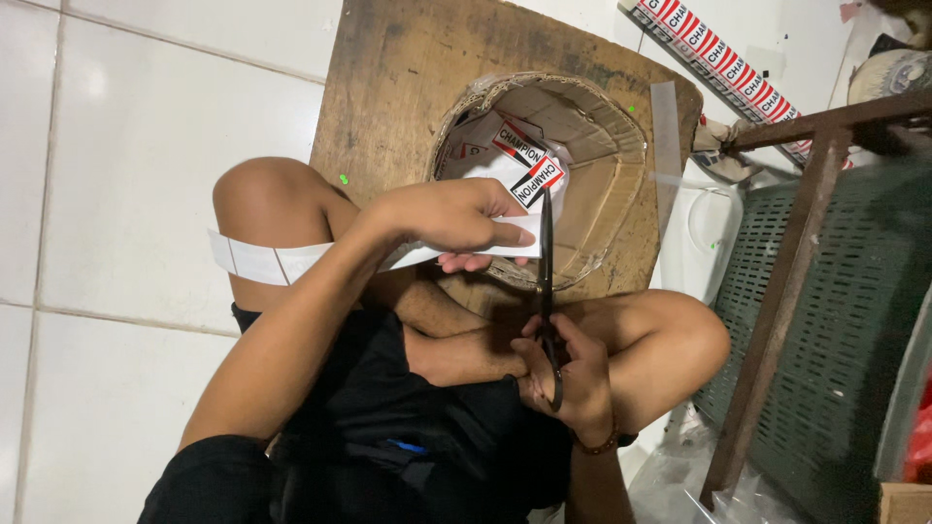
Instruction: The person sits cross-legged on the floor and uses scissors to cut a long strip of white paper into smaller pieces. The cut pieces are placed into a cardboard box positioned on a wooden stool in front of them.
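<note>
Paper strip held level over the knees and met by the scissors.

The left hand pinches the white strip near its cut end, thumb on top and fingers curled underneath; the strip's free length trails across the left knee. The right hand is closed through the scissor handles, blades pointing away from the body and crossing the strip's end. Just beyond lies a round cardboard container holding cut red, white and black labels, resting on a worn wooden board on the white tiled floor.
</note>
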